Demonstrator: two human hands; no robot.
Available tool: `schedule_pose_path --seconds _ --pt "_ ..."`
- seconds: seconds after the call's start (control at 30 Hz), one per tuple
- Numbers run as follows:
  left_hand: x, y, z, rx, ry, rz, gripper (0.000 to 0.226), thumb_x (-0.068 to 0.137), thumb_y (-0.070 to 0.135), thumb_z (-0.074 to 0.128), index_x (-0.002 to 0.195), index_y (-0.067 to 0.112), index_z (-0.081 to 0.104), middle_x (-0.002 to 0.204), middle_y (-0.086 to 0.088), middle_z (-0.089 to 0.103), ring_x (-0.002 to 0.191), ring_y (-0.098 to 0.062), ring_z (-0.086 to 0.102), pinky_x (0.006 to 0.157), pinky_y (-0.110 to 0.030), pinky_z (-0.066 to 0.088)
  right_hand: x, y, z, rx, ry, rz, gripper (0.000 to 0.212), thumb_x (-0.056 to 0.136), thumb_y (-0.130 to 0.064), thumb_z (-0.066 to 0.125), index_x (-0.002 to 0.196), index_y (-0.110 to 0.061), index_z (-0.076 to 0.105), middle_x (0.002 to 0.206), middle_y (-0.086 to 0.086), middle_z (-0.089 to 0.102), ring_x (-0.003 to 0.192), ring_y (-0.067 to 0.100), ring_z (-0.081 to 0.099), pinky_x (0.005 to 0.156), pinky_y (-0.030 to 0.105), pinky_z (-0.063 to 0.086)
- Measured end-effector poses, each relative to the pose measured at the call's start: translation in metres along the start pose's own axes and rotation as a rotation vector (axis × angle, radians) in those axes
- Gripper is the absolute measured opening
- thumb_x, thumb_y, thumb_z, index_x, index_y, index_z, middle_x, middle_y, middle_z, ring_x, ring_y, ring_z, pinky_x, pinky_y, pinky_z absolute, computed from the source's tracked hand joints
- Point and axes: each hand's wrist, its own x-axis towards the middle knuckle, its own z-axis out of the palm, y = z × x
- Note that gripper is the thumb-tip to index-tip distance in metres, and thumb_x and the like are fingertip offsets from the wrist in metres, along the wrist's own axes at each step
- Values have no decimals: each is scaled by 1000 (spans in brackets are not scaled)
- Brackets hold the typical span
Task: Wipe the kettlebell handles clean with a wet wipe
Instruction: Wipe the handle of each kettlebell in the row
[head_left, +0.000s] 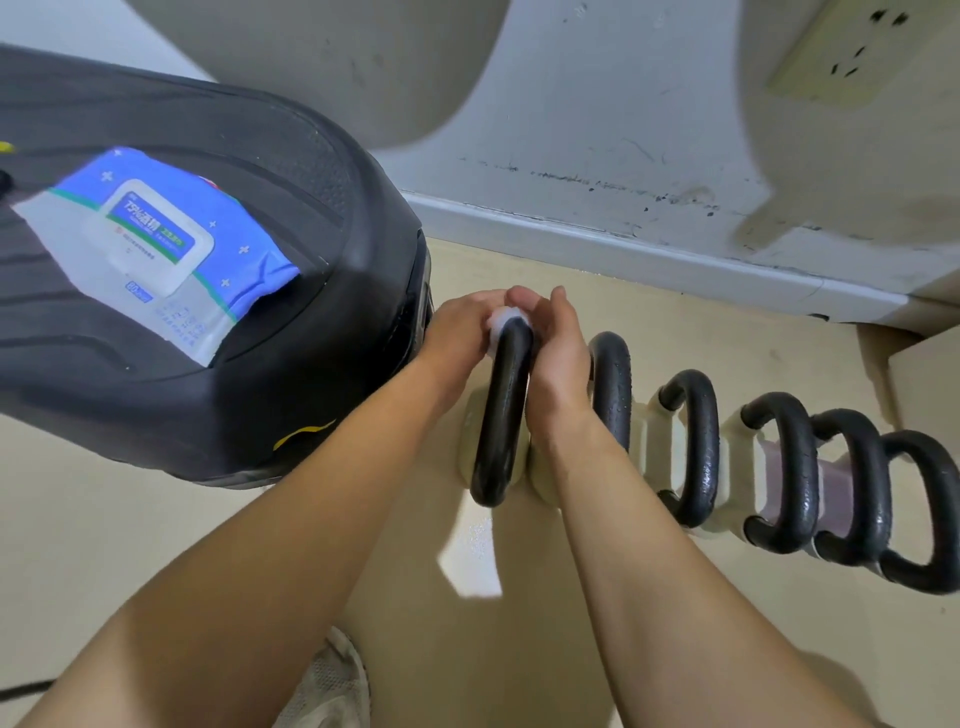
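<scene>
Several pale kettlebells with black loop handles stand in a row on the floor along the wall. Both my hands meet at the far end of the leftmost handle (501, 415). My left hand (462, 332) pinches a white wet wipe (500, 325) against that end. My right hand (553, 353) curls round the same end from the right, fingers over the wipe. The second handle (613, 384) sits just right of my right wrist, and the further handles (696, 441) trail off to the right.
A blue pack of wet wipes (156, 244) lies on a black padded seat (291, 395) to the left. A white baseboard (649, 254) and scuffed wall run behind the row. A cardboard box (924, 384) stands at the right edge. My shoe (332, 686) shows below.
</scene>
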Motion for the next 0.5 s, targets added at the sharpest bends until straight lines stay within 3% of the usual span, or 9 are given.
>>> schedule_pose_path --seconds 0.07,0.13,0.23,0.33,0.43,0.5 --pt "-21 0 0 -126 4 53 29 84 13 49 99 10 74 103 -20 72 95 -25 67 90 -38 52 -19 3 -4 30 -69 -65 49 102 -42 39 113 -12 77 114 8 77 114 16 69 109 34 47" --pt "-45 -6 5 -202 35 124 25 97 7 50 103 17 72 110 -10 74 105 -22 70 94 -33 55 -39 7 -11 83 -118 -144 43 107 -24 40 115 1 74 110 14 75 108 8 68 97 20 47" --pt "-74 -21 14 -202 97 189 24 98 3 57 116 13 68 108 -4 75 103 -13 72 90 -24 56 -69 20 -20 160 -173 -166 32 104 -11 47 106 13 68 104 25 67 102 20 64 89 17 49" --pt "-93 -43 5 -88 171 179 25 93 4 64 114 16 71 110 -4 75 106 -14 71 97 -34 56 -97 36 -30 91 -138 -207 34 101 1 45 107 -7 78 127 6 72 133 5 55 104 13 44" --pt "-105 -50 -5 174 271 172 16 83 18 78 95 28 72 95 2 75 94 -15 72 90 -41 58 -106 40 -37 31 -3 -176 26 96 8 56 107 -7 74 111 6 77 113 11 69 90 21 55" --pt "-110 -45 -10 312 272 179 16 82 17 78 93 26 71 86 4 72 83 -17 70 84 -43 59 -104 41 -43 -157 60 -187 27 89 8 63 103 -14 71 104 4 74 99 13 71 84 26 57"
